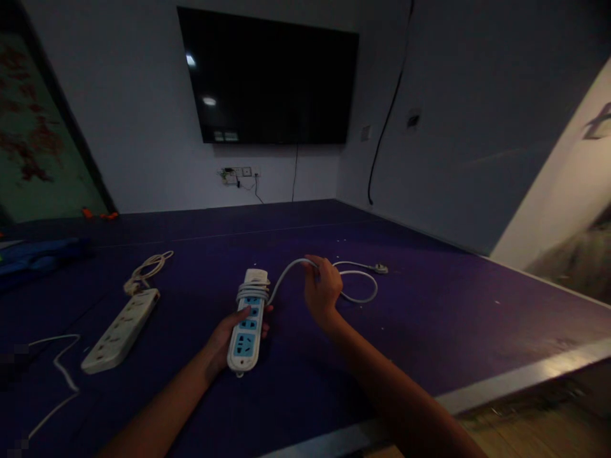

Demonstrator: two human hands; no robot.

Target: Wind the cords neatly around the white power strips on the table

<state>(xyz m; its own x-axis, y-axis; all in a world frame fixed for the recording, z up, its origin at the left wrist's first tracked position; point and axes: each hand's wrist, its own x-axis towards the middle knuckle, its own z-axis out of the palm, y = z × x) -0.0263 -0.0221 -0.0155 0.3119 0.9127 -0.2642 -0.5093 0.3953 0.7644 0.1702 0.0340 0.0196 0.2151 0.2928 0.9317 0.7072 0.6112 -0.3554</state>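
A white power strip with blue sockets lies on the dark purple table. My left hand grips it from the left side, thumb across its top. Several turns of its white cable are wound round the strip's far end. My right hand is closed on the free length of that cable, held a little above the table. The rest of the cable loops to the right and ends in a plug lying flat.
A second white power strip with a bundled cord lies to the left. A loose white wire runs near the left edge. The table's pale front edge is at the right. A dark wall screen hangs behind.
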